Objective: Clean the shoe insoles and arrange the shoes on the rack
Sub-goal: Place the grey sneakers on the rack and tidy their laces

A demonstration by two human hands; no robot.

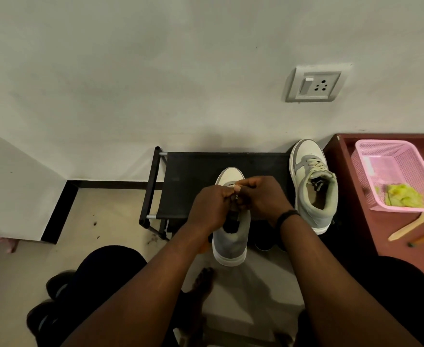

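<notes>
One shoe [312,186] already stands on the rack [193,176]. Both hands, left [209,206] and right [262,199], pinch the laces of the second shoe [231,236]; placing it remains, likely.

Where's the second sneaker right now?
In the head view, the second sneaker stands on the right end of the black rack, toe to the wall, beside the maroon table.

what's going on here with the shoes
A person is bent over a black shoe rack, working on a grey and white sneaker whose heel hangs over the rack's front edge. The left hand and right hand meet over its lace area, fingers pinching what looks like the laces. The matching second sneaker already sits on the rack to the right. A pink basket holding a yellow cloth rests on the red-brown surface beside it.
</notes>
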